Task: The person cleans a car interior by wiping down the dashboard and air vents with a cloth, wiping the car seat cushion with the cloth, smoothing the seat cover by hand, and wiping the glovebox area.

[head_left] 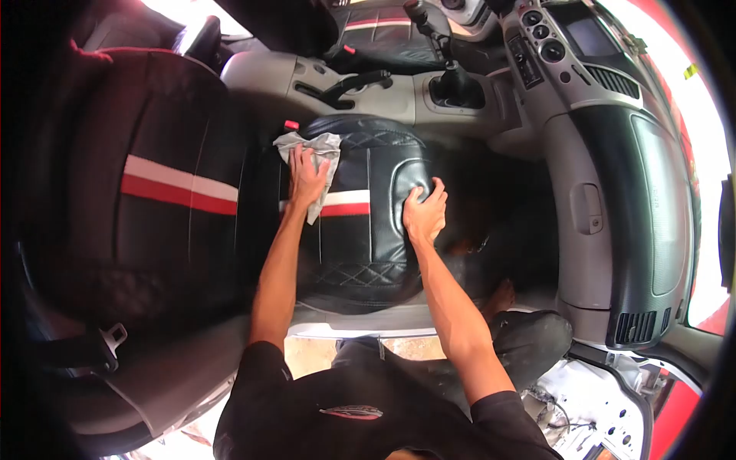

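Observation:
A black car seat cushion [353, 245] with a white and red stripe lies before me. My left hand [307, 175] rests on a crumpled grey cloth [326, 146] near the rear of the cushion, its fingers spread over the cloth and pressing it to the seat. At the cushion's rounded front edge is my right hand [426, 211], its fingers curled over the edge and its thumb on top. The seat's backrest [169, 130], with the same stripe, stands at the left.
Beyond the cushion are a handbrake [353, 86], a red buckle [291, 125] and a gear lever [454, 73]. The dashboard [606, 207] with its glovebox is at the right. A belt tongue [116, 337] hangs at the lower left.

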Demonstrator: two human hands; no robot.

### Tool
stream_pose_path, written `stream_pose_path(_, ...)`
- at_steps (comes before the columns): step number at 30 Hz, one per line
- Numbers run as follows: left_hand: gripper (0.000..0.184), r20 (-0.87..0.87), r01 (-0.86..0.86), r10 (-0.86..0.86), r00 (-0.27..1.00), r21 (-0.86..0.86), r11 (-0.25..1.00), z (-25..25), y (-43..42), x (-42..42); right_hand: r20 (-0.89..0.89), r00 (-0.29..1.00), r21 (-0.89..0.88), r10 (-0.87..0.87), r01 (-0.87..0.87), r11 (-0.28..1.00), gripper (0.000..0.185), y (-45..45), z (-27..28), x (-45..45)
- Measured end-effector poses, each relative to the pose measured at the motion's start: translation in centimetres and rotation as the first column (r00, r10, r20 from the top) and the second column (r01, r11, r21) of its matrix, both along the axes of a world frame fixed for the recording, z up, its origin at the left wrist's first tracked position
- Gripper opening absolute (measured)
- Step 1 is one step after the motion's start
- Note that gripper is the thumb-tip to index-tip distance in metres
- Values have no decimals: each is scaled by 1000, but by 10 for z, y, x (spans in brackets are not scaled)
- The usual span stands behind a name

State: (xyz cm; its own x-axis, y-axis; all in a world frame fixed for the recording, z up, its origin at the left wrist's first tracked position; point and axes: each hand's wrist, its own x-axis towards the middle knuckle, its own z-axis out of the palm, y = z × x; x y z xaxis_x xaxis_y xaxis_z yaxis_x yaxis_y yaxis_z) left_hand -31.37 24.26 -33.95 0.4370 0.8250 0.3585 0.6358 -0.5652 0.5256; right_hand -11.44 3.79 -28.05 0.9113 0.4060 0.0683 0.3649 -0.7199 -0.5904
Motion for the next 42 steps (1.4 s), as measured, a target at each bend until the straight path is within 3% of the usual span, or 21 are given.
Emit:
stream_pose_path(1, 59, -35, -51, 56, 998, 131, 990, 2, 0, 16, 9, 1000, 4, -3, 3, 1000, 51, 0, 0, 0)
stream_pose_path(3, 71, -7, -104, 105, 994, 72, 992, 12, -2, 45, 14, 1000, 6, -1, 1, 1000, 51, 0, -3, 1)
stream_pose_path(5, 74, -106, 174, -164, 981, 99, 980, 15, -6, 66, -15, 1000, 11, 2, -2, 1000, 51, 0, -1, 0)
stream_pose_path(7, 72, -210, 434, -429, 879, -24, 901, 27, -21, 83, -33, 999, 5, 5, -5, 1000, 51, -2, 3, -1)
stream_pose_path(8, 73, -177, 446, -454, 873, -85, 891, 35, -24, 84, -32, 999, 9, 11, -11, 1000, 52, -2, 3, 0)
stream_pose_path(11, 76, -169, 230, -229, 959, -17, 973, 15, 7, 69, -68, 997, 23, 23, -21, 1000, 54, -3, 5, 1)
stream_pose_path(12, 80, -260, 121, -90, 962, 106, 987, 8, 16, 65, -53, 998, 31, 17, -16, 999, 54, 0, 4, 2)
stream_pose_path(17, 70, -315, 48, -5, 949, 127, 991, 19, 31, 96, -36, 999, 6, 16, -16, 1000, 52, -1, 5, -1)
stream_pose_path(21, 52, -295, 271, -230, 927, 108, 956, 35, 11, 175, -14, 1000, -1, 5, -5, 1000, 52, 0, 0, 1)
stream_pose_path(22, 51, -383, 319, -311, 870, -43, 947, 34, 8, 195, -15, 1000, -12, 4, -4, 1000, 52, -1, 0, 1)
stream_pose_path(23, 47, -272, 361, -386, 881, -140, 922, 38, -2, 209, -20, 1000, -20, 5, -5, 1000, 52, 0, 0, 1)
stream_pose_path(25, 48, -324, 456, -433, 841, -4, 890, 26, -20, 215, -3, 1000, -31, -5, 5, 999, 51, 1, 1, 0)
stream_pose_path(27, 53, -214, 466, -445, 870, 57, 883, 25, -38, 195, 24, 1000, -8, 7, -7, 1000, 51, 0, -4, 0)
stream_pose_path(30, 59, -173, 260, -256, 951, 2, 965, 32, -48, 136, -4, 1000, 8, 13, -13, 1000, 51, 1, 3, -2)
stream_pose_path(31, 68, -230, 152, -162, 960, -60, 987, 35, -37, 113, -26, 1000, 0, 6, -6, 1000, 51, 0, 7, -3)
stream_pose_path(33, 71, -226, -52, 70, 972, 83, 995, 14, -13, 74, -24, 1000, 13, 14, -14, 1000, 51, -1, 2, -2)
stream_pose_path(37, 73, -236, -285, 259, 937, -81, 955, -30, 30, -17, -33, 999, 18, 14, -14, 1000, 51, 0, 2, 0)
stream_pose_path(39, 68, -259, -317, 309, 915, 10, 948, -47, 55, -48, -30, 999, 18, 18, -18, 1000, 51, -1, 3, 1)
stream_pose_path(41, 62, -170, -337, 315, 934, -123, 933, -29, 68, -55, -23, 1000, 21, 20, -20, 1000, 51, -2, -1, 2)
stream_pose_path(42, 58, -180, -366, 350, 920, -65, 928, -26, 63, -50, -31, 999, 18, 17, -17, 1000, 51, -2, 0, 4)
